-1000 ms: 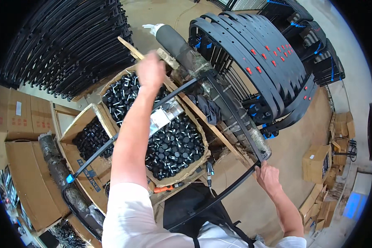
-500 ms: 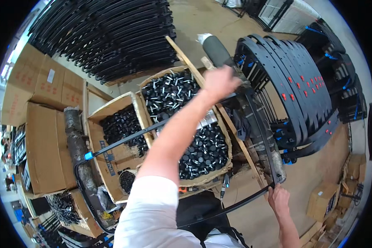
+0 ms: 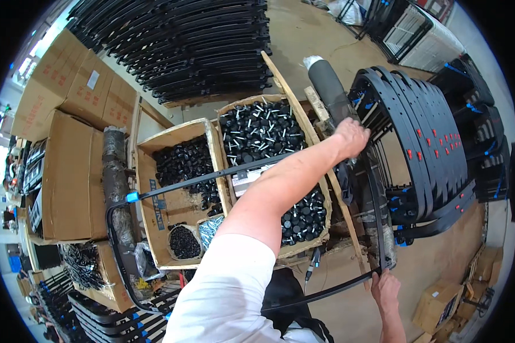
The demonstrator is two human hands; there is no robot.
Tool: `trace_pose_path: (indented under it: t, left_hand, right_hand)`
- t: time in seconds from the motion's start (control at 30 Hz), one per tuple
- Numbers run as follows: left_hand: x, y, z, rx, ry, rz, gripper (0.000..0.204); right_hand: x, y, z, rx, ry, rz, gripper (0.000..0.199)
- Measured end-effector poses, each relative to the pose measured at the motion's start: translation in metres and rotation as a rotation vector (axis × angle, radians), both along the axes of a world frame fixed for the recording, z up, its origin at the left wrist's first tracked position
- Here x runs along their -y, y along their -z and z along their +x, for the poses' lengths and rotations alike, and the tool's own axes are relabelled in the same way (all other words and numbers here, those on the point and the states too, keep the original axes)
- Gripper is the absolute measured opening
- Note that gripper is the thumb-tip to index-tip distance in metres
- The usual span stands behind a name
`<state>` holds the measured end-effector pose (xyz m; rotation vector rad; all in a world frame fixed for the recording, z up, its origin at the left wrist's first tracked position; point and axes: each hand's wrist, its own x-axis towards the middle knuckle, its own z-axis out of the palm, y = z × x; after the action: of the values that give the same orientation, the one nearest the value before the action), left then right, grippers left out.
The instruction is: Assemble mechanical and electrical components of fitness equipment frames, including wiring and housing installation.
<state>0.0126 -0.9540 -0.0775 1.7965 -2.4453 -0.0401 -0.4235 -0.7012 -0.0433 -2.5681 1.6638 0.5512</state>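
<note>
A large black tubular metal frame [image 3: 212, 175] with rounded corners lies across the boxes and a wrapped roller support, with a blue clip [image 3: 133, 197] near its left corner. My left hand [image 3: 352, 139], at the end of a white-sleeved arm stretched across the boxes, is closed on the frame's far right corner. That grip is partly hidden behind the back of the hand. My right hand [image 3: 387, 286] is closed round the frame's near right corner. Below my left forearm, a wooden box [image 3: 324, 237] holds many black round-headed knobs with metal studs.
Left of it, another box [image 3: 149, 228] holds small black parts, a round tub [image 3: 185, 242] and light-blue screws [image 3: 210, 230]. A power tool [image 3: 312, 264] hangs at the near edge. Curved black frames [image 3: 423, 143] stand at right; black bars [image 3: 194, 51] are stacked behind. Cartons [image 3: 74, 177] stand at left.
The view has shifted, so most things sit farther right. My left hand stays at the frame's far right corner, and the frame's long bar lies at a flatter angle. The light-blue screws now show.
</note>
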Motion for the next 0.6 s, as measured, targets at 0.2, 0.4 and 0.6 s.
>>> trace_pose_path:
  t: [0.2, 0.4, 0.6]
  left_hand:
    - [0.014, -0.003, -0.002, 0.038, -0.052, 0.289, 0.051]
    - [0.007, -0.013, -0.022, 0.011, -0.035, -0.002, 0.031]
    - [0.000, 0.018, -0.003, -0.070, -0.106, -0.451, 0.024]
  right_hand:
    - [0.002, -0.009, 0.007, 0.016, 0.043, 0.059, 0.044]
    - [0.000, -0.009, -0.009, -0.041, 0.080, 0.024, 0.042]
    - [0.008, -0.016, 0.007, -0.014, 0.102, 0.124, 0.042]
